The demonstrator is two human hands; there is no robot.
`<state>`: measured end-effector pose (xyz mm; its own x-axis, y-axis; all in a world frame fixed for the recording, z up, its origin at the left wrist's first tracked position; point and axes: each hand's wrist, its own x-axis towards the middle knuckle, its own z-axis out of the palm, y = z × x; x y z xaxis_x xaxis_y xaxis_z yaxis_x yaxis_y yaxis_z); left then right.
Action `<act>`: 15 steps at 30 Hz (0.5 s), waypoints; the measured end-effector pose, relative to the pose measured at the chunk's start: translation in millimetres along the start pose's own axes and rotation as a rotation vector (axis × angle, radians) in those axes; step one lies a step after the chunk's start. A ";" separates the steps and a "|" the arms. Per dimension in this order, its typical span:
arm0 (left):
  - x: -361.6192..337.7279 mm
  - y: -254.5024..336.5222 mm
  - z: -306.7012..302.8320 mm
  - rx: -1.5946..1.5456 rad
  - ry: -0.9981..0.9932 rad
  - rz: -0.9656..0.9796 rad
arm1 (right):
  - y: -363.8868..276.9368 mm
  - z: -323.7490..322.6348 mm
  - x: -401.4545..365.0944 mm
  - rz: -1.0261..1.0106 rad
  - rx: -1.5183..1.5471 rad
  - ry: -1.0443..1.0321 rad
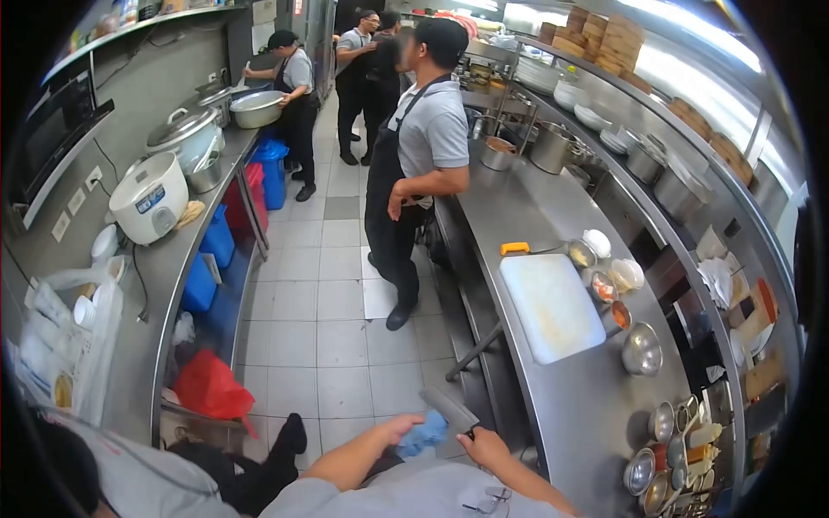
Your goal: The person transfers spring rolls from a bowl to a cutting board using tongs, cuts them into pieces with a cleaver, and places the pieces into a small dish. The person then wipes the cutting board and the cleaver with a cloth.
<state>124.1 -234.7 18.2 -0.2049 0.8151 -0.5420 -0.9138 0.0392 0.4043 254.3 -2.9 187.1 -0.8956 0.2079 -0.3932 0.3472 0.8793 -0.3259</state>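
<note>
In front of my body, low in the view, my right hand grips the dark handle of a cleaver. Its broad metal blade points away and to the left over the floor. A crumpled blue cloth is in my left hand, close beside the blade and overlapping its lower edge in this view. To the right of my hands, a white cutting board lies on the steel counter, with an orange-handled tool at its far edge.
Metal bowls and small containers line the counter's right side. A person in a black apron stands ahead in the aisle; other people are farther back. Leftward, a rice cooker stands on a bench above blue bins and a red bag. Another person is at lower left.
</note>
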 end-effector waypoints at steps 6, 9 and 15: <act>-53.7 26.5 -156.9 -0.699 0.667 0.380 | 4.3 -14.0 56.7 -0.096 0.104 -0.103; -66.7 53.3 -156.1 -0.843 0.831 0.538 | 6.7 -43.7 68.9 0.039 0.294 -0.173; 53.3 174.6 -72.8 -0.597 0.530 0.356 | 46.8 -112.8 105.1 0.223 0.474 0.418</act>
<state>-71.9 -226.5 6.3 -0.5135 0.3390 -0.7883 -0.7651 -0.5968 0.2418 145.1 108.4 227.5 -0.7873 0.5954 -0.1603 0.5359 0.5322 -0.6554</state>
